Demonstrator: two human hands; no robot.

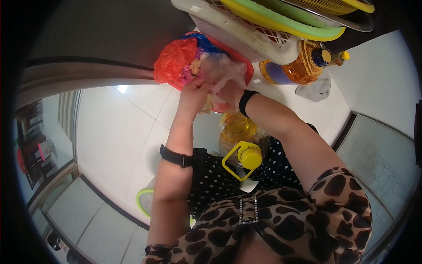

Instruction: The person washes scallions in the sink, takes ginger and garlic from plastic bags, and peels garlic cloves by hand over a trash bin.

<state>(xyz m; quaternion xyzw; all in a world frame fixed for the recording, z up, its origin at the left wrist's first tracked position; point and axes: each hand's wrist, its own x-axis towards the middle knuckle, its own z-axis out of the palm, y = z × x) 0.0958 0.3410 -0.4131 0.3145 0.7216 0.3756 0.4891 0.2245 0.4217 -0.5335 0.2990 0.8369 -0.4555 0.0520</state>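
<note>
Both my hands are at a red basket (249,72) filled with plastic bags. My left hand (196,94) has its fingers pinched on a clear plastic bag (233,72) at the basket's near edge. My right hand (229,93) lies just to the right, partly covered by the same clear bag, so its fingers are hidden. A red plastic bag (176,59) bulges over the basket's left side. Blue plastic (200,42) shows at the back, and a pink patterned piece (191,72) lies in the middle.
A large oil bottle with a yellow cap (249,157) stands between my legs. More oil bottles (292,68) and a grey cloth (314,89) are at the right. Stacked baskets (263,37) rise behind. A green-rimmed container (144,202) sits at lower left.
</note>
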